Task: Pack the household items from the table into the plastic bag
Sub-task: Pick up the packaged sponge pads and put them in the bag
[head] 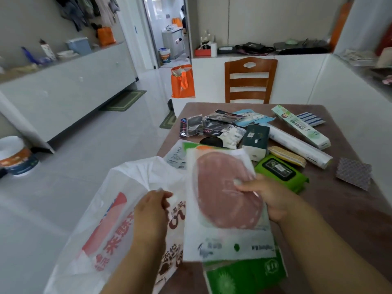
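Note:
A white plastic bag (110, 219) with red print hangs off the table's near left corner. My left hand (151, 211) pinches its rim. My right hand (267, 198) grips a flat white packet with a round pink pad (224, 196) inside, held tilted above the bag's right edge. Under it lies a green-and-white pack (244, 274). Further back on the brown table (350, 209) lie a green wipes pack (282, 172), a dark green box (255, 139), a white roll (299, 145), a long pale green box (301, 126) and several dark sachets (203, 126).
A wooden chair (250, 79) stands at the table's far side. A patterned square cloth (354, 172) lies at the right, a striped cloth (310, 119) at the back. On the floor at left stand a bucket (17, 155) and an orange bag (182, 81).

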